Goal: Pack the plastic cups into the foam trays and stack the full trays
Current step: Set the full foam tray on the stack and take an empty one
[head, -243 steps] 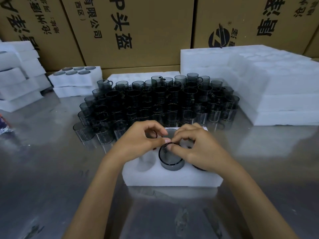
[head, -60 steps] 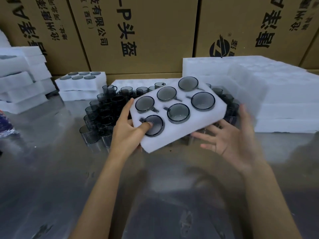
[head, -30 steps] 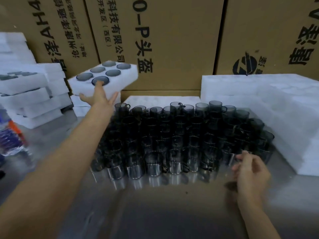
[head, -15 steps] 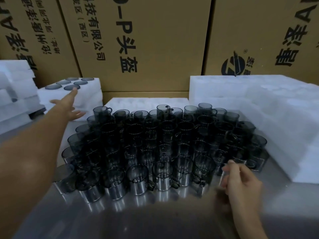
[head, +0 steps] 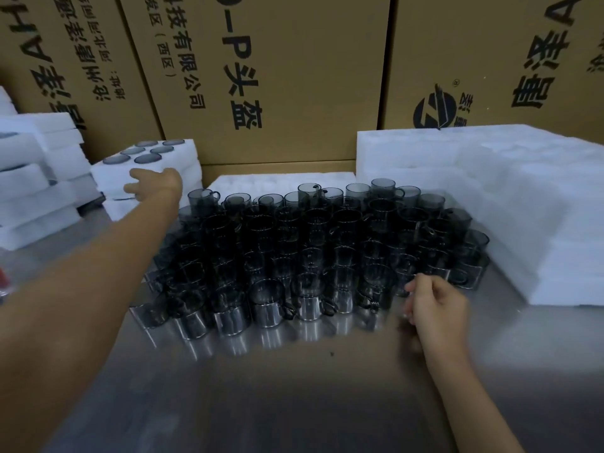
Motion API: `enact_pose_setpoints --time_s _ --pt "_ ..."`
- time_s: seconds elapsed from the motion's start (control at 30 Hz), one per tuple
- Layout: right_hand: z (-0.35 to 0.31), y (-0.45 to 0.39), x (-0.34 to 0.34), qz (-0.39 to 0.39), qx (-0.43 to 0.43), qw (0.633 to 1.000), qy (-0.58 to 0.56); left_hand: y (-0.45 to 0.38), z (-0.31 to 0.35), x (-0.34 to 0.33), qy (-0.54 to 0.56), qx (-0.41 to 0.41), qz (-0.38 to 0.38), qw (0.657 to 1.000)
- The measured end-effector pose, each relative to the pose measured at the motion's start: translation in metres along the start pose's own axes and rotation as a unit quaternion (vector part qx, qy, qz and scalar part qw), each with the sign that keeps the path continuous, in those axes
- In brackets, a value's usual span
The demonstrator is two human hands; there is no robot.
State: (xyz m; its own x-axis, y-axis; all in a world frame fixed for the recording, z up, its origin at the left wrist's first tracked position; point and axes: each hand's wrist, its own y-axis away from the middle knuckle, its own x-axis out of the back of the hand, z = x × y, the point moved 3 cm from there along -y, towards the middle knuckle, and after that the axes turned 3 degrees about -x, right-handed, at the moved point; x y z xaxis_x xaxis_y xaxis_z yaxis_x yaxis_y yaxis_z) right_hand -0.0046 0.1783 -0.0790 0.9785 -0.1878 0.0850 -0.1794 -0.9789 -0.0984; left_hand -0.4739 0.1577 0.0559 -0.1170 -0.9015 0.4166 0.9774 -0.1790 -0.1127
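Loosely curled and empty, right hand (head: 431, 305) hovers at the near right edge of the cups (head: 313, 250); empty trays (head: 490, 191) lie beyond-right, nearer it than the open left hand (head: 153, 188).

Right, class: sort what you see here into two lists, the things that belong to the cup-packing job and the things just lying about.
Belongs to the job:
- loose plastic cups
- full foam tray on its stack
- empty foam trays
- left hand, by the full tray
- right hand, by the front cups

Just lying about:
- cardboard boxes
- red object at the left edge, unclear
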Motion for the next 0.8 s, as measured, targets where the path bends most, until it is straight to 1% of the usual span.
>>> enact_pose_setpoints --time_s 0.03,0.1,0.17,0.23,0.33,0.4,0.47,0.5,0.57,0.6,0.67,0.73,0.77,0.8 --pt "0.001 0.0 0.0 -0.002 -0.003 1.0 -0.001 0.012 0.003 0.001 0.009 -0.016 0.0 1.0" --pt "0.001 -0.002 -0.001 -0.005 -0.009 1.0 -0.001 0.04 0.011 -0.005 0.025 -0.082 -0.001 0.996" --pt "0.0 -0.002 -0.001 -0.006 -0.015 1.0 0.001 0.076 0.012 -0.006 0.029 -0.16 -0.017 0.987" --pt "-0.001 0.0 0.0 -0.005 -0.016 1.0 0.0 0.115 0.012 -0.009 0.023 -0.24 -0.044 0.97" --pt "-0.003 0.005 0.002 0.0 -0.002 0.999 0.032 0.177 0.013 -0.014 0.025 -0.34 -0.092 0.936" --pt "-0.005 0.011 0.003 0.005 0.011 0.999 0.05 0.221 0.011 -0.015 0.032 -0.413 -0.12 0.902" --pt "-0.01 0.016 0.006 -0.002 0.041 0.996 0.074 0.266 0.008 -0.011 0.038 -0.485 -0.121 0.865" --pt "-0.013 0.019 0.009 -0.018 0.062 0.993 0.103 0.287 0.004 -0.008 0.036 -0.513 -0.119 0.849" --pt "-0.023 0.021 0.017 -0.064 0.109 0.975 0.184 0.325 -0.008 -0.004 0.02 -0.552 -0.118 0.825" --pt "-0.031 0.02 0.024 -0.069 0.142 0.964 0.213 0.343 -0.017 -0.003 0.009 -0.564 -0.123 0.817" --pt "-0.052 0.013 0.042 -0.028 0.236 0.939 0.249 0.371 -0.037 -0.004 -0.015 -0.583 -0.137 0.801" --pt "-0.08 -0.004 0.06 0.028 0.328 0.896 0.298 0.389 -0.056 -0.008 -0.039 -0.598 -0.161 0.784" --pt "-0.094 -0.015 0.067 0.04 0.348 0.874 0.338 0.394 -0.062 -0.009 -0.051 -0.605 -0.171 0.776" --pt "-0.107 -0.029 0.074 0.049 0.344 0.854 0.388 0.396 -0.066 -0.009 -0.062 -0.609 -0.175 0.771"
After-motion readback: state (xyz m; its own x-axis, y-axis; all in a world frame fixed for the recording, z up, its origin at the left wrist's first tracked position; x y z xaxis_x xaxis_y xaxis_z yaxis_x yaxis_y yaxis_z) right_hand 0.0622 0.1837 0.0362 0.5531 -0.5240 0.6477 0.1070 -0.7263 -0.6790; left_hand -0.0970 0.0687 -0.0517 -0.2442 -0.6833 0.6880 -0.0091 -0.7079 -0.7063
